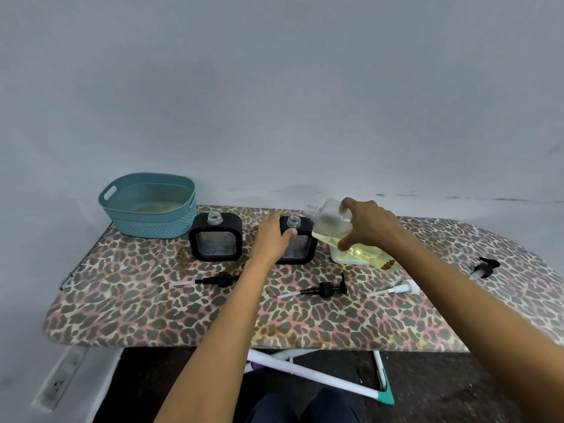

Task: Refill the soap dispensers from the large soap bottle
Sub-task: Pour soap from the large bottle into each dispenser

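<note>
Yellow soap half-fills the large soap bottle, gripped tilted by the right hand; its open neck points toward the uncapped dispenser, which the left hand holds.

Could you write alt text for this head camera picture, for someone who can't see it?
The right hand tilts a large soap bottle toward an open black dispenser steadied by the left hand. A second open dispenser, loose pumps and a teal basket sit on a leopard-print board.

home room, leopard-print ironing board, plain wall, wall socket, teal basket
</note>
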The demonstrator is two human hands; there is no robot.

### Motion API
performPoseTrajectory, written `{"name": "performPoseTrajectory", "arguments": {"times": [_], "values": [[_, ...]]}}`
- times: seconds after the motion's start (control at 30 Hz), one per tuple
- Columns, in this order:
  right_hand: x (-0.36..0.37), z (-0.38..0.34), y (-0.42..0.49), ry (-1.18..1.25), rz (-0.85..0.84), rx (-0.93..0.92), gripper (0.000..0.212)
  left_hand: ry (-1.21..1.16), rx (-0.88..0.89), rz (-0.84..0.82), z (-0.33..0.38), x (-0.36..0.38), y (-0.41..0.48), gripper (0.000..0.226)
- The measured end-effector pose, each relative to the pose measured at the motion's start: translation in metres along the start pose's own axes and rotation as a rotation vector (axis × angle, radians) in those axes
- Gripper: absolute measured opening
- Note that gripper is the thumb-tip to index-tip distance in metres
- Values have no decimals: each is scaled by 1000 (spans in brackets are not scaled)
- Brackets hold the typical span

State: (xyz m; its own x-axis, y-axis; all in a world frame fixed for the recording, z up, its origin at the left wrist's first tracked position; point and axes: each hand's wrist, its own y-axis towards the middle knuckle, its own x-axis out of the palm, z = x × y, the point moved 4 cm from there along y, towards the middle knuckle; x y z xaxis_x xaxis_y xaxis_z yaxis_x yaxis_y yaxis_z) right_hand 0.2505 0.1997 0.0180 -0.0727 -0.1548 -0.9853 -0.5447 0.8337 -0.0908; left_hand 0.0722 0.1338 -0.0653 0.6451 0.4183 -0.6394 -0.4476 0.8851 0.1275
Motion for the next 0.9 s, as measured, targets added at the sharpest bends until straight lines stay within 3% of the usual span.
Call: {"name": "performPoseTrajectory", "arguments": {"times": [0.9], "values": [[-8, -11, 11, -110, -21, -4, 80, -45, 23, 23, 1, -3, -6, 47]]}}
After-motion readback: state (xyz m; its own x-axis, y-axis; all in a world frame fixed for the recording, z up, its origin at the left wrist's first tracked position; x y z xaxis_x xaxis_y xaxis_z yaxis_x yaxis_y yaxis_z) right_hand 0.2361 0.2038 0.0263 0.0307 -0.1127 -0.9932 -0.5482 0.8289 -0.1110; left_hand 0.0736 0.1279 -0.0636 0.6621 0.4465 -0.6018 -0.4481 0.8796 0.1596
